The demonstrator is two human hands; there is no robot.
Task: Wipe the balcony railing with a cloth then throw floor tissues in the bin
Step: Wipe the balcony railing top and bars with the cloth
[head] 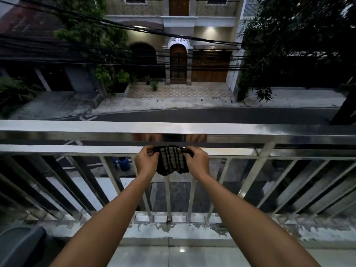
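Both forearms are being stretched toward the railing (192, 130), where a striped cloth (170, 160) is being pinched at its top corners by the left hand (146, 160) and right hand (197, 160); loosely gripped, it could be dropped to the street below.

Two bare forearms, no sleeves, left hand (146, 160), right hand (197, 161), no rings or watch

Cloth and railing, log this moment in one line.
left hand: grips cloth | right hand: grips cloth | cloth: at railing | wiping: unclear
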